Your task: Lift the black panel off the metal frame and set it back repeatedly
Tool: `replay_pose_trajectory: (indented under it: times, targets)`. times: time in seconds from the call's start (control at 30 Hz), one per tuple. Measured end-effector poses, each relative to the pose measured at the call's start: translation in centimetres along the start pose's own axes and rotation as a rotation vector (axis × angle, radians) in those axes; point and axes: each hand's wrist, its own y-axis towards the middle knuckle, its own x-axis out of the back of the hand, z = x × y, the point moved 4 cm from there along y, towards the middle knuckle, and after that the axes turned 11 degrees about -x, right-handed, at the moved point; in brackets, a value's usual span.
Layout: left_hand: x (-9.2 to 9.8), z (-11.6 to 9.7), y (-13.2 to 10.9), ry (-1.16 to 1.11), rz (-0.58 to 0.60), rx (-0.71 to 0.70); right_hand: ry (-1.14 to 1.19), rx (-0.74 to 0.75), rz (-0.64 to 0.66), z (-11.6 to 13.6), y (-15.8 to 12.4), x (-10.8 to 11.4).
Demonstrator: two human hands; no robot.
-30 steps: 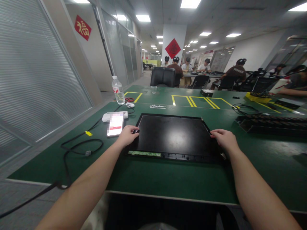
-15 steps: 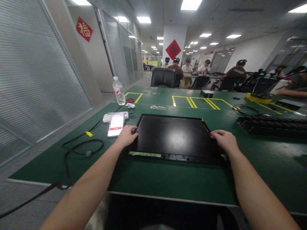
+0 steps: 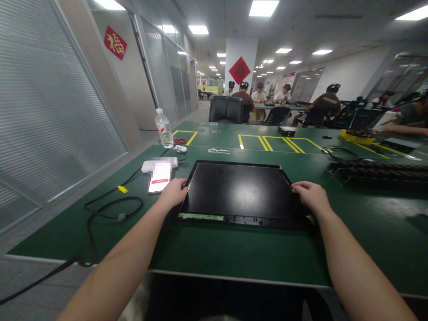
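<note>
A dark flat display panel (image 3: 239,189) lies face up on the green table (image 3: 240,249), with a strip of green circuit board (image 3: 200,217) along its near left edge. At the panel's left edge is my left hand (image 3: 174,192), its fingers closed on the rim. My right hand (image 3: 310,195) pinches the opposite rim, thumb and forefinger together at the right edge. The undersides of both grips are hidden. Just left of my left hand, a phone (image 3: 160,178) with a lit screen leans on a white power strip (image 3: 147,166).
A water bottle (image 3: 164,129), red-handled scissors (image 3: 179,141) and small white pieces (image 3: 219,150) are beyond the panel. A black cable (image 3: 113,199) loops at left. Long black parts (image 3: 377,174) lie at right. Several people sit at a far table, beyond a black chair (image 3: 226,109).
My left hand has shifted slightly left along with the view, its fingertips now a little farther out on the panel's edge. The panel and my right hand look almost the same.
</note>
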Motion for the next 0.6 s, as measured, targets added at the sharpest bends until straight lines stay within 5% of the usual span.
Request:
replay_pose_trajectory:
  times: [0.6]
  targets:
    - [0.45, 0.12, -0.22, 0.018, -0.023, 0.097, -0.009, 0.016, 0.007, -0.08, 0.32, 0.00]
